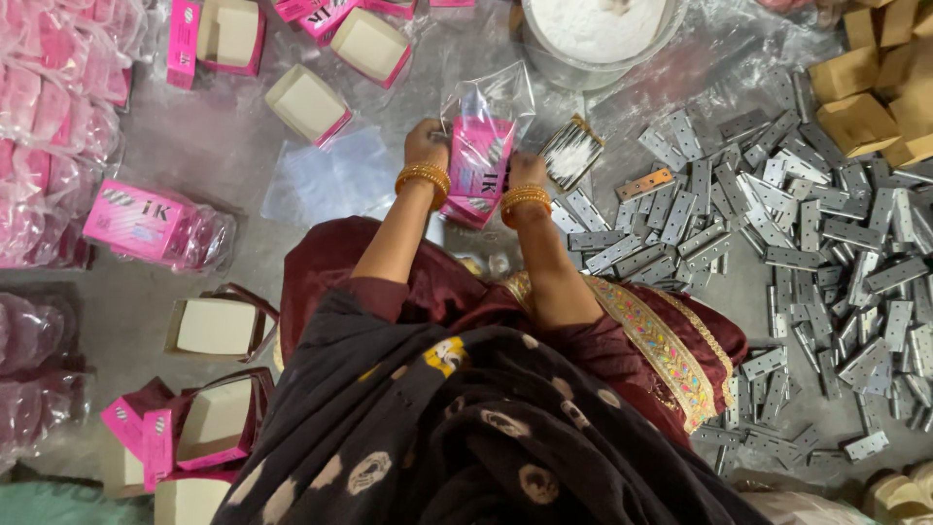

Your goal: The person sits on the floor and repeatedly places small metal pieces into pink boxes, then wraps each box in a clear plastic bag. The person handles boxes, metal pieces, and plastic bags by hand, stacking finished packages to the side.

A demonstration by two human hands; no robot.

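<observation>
Spreading across the floor at right: grey metal hinges (pixel 807 233). Centre, clear plastic bag (pixel 491 97) over pink box (pixel 478 170). Left hand (pixel 426 144) and right hand (pixel 525 170) each grip the box's sides. Advice: keep bag mouth open, box square, slide evenly.

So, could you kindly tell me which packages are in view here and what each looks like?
Pink box: centre, between both hands, rectangular, going into a clear plastic bag.
Bagged pink box: left floor, rectangular.
Open pink cartons: upper left, cream inside.
Brown cardboard boxes: upper right, small, plain.
</observation>
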